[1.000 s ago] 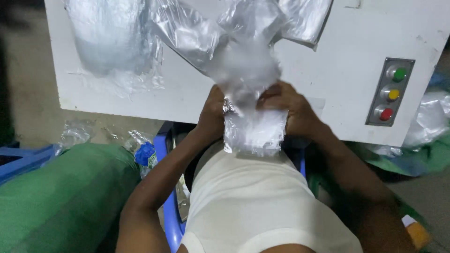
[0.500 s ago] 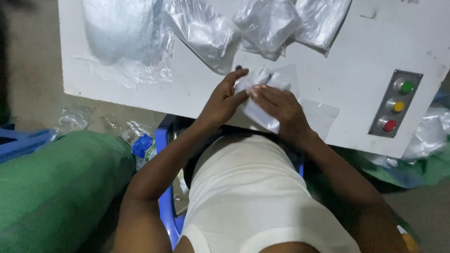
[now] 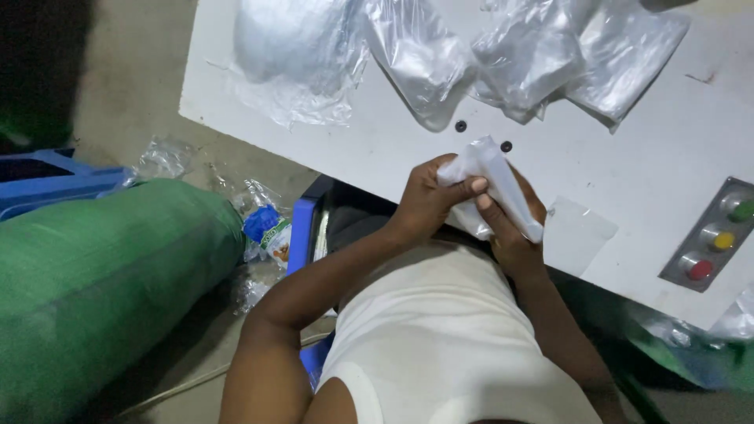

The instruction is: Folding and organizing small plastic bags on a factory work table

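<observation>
1. Head view: both hands meet at the near edge of the white table (image 3: 377, 149), just in front of the person's chest, around one folded clear plastic bag (image 3: 495, 184).
2. Left hand (image 3: 428, 200): clenched on the upper end of the folded clear plastic bag, thumb laid across the top of the fold, fingers curled beneath.
3. Right hand (image 3: 514, 232): grasping the same bag from below and behind; the bag covers most of its fingers, so only the back of the hand and one fingertip show clearly.
4. Position of the bag: raised slightly off the table, over its near edge, between the two hands.
5. Long axis: the bag runs on a diagonal, from its upper end near two dark holes (image 3: 483, 135) in the table down and to the right, toward the flat plastic sheet (image 3: 577, 235).
6. Governing relation: the upper end lies in the left grip, the lower free end projects past the right hand's knuckles. Neither hand is nearer; both are in contact.
7. Surroundings: a pile of loose plastic bags (image 3: 518, 55) lies well apart at the far side; a button panel (image 3: 715, 239) sits to the right; a green sack (image 3: 102, 283) rests on the floor at left.
</observation>
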